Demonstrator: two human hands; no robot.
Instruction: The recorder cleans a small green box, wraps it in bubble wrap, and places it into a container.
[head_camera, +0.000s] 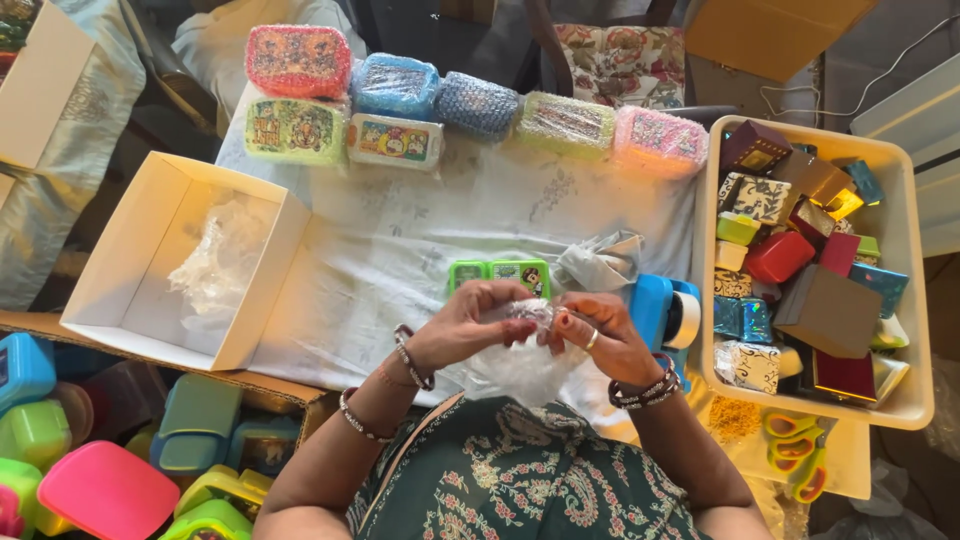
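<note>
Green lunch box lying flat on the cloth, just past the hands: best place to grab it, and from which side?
Take the green lunch box by its two long edges, coming straight down from above. It lies flat with its lid up, and its far long edge is open to the bare cloth. The near edge is crowded by the left hand and the bubble wrap.

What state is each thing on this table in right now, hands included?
Left hand: closed on the bubble wrap.
Right hand: closed on the bubble wrap.
Bubble wrap: bunched, held up between both hands.
Green lunch box: unwrapped, flat on the cloth.
White cardboard box: open, plastic wrap inside.
Row of boxes: wrapped in bubble wrap.
Cream bin: filled with small gift boxes.
</note>
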